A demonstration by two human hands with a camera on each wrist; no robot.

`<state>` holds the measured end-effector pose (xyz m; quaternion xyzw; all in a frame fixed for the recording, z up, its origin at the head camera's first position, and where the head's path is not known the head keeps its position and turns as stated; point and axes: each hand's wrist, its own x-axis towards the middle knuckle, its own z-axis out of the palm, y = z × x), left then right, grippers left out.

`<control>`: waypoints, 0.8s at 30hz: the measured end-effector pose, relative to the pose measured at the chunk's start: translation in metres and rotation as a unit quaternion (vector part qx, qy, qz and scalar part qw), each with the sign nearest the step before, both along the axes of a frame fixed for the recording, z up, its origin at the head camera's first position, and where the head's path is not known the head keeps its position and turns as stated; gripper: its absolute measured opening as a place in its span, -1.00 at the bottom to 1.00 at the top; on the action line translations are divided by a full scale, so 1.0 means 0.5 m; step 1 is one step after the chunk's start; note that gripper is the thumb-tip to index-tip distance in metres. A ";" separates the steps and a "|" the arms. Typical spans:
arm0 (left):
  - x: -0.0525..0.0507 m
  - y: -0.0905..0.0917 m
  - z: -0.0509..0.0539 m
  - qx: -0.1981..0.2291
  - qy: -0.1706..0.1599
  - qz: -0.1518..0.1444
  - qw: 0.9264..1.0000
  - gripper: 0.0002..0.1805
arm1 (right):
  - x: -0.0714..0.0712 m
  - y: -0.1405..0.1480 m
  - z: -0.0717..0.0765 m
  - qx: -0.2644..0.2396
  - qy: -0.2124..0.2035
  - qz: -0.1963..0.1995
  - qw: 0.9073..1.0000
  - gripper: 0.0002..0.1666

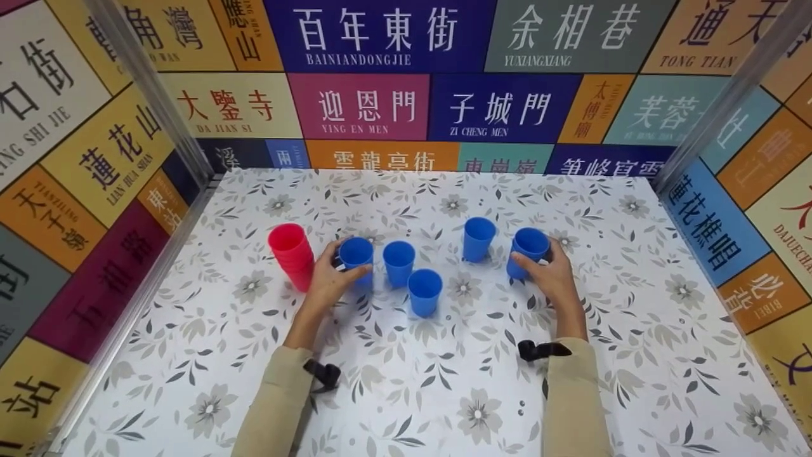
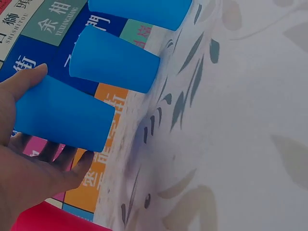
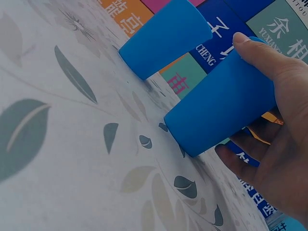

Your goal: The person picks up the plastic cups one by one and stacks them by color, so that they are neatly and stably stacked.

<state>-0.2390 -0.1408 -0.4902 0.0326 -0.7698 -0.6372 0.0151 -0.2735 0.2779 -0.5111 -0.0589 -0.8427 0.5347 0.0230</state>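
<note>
Head view: the left hand [image 1: 325,279] is grasping a blue, tapered, plastic-looking cup [image 1: 357,255], thumb and fingers wrapping its sides. The right hand [image 1: 557,274] is gripping another blue tapered cup [image 1: 521,264] — a second rim is showing, so maybe nested, cannot tell for sure. Between the hands, a middle blue cup [image 1: 398,265] is standing just right of the left-held one, a nearer blue cup [image 1: 424,294] is sitting closer to the person, and a farther blue cup [image 1: 479,241] is standing left of the right hand. A red stack of nested cups [image 1: 293,257] is standing just left of the left hand, all on a white floral-print tabletop [image 1: 380,422].

Left wrist view: fingers and thumb are curling round the blue cup; two more blue cups are lining up beyond, red is peeking in at bottom left.

Right wrist view: thumb is pressing near the rim, fingers are supporting the opposite side — one blue cup is standing just beside.
</note>
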 end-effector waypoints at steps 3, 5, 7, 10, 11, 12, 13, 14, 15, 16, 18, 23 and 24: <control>-0.006 0.007 0.011 0.014 0.009 -0.002 1.000 -0.19 | -0.001 0.000 -0.002 -0.006 0.007 -0.001 1.000 0.07; -0.011 0.013 0.019 0.028 0.023 -0.003 0.999 -0.20 | -0.001 -0.001 -0.003 -0.013 0.011 0.000 1.000 0.06; -0.015 0.019 0.028 0.037 0.036 -0.005 0.999 -0.20 | -0.002 -0.002 -0.004 -0.019 0.015 -0.001 1.000 0.04; -0.020 0.030 0.043 0.040 0.051 0.000 0.998 -0.20 | -0.002 -0.001 -0.006 -0.019 0.014 -0.002 1.000 0.05; -0.023 0.034 0.048 0.038 0.054 0.001 0.998 -0.20 | -0.002 -0.001 -0.006 -0.019 0.012 -0.003 1.000 0.06; -0.025 0.037 0.053 0.033 0.056 0.002 0.998 -0.20 | -0.001 -0.001 -0.006 -0.019 0.011 -0.003 1.000 0.06; -0.028 0.041 0.058 0.028 0.058 0.002 0.998 -0.21 | -0.001 -0.001 -0.005 -0.019 0.009 -0.003 1.000 0.07; -0.030 0.043 0.064 0.025 0.061 0.001 0.998 -0.21 | 0.000 -0.001 -0.004 -0.019 0.008 -0.003 1.000 0.08; -0.033 0.046 0.069 0.020 0.064 -0.002 0.998 -0.22 | 0.000 -0.001 -0.003 -0.019 0.007 -0.003 1.000 0.08; -0.036 0.048 0.074 0.019 0.068 -0.007 0.997 -0.22 | 0.001 -0.001 -0.002 -0.020 0.007 -0.003 1.000 0.08; -0.042 0.053 0.084 0.012 0.073 -0.016 0.997 -0.22 | 0.001 -0.001 0.000 -0.020 0.008 -0.004 1.000 0.07; -0.054 0.063 0.104 -0.002 0.082 -0.036 0.996 -0.23 | 0.002 -0.002 0.002 -0.030 0.013 0.002 0.999 0.04; -0.055 0.065 0.109 -0.005 0.082 -0.039 0.996 -0.23 | 0.003 -0.002 0.002 -0.031 0.014 0.004 0.999 0.04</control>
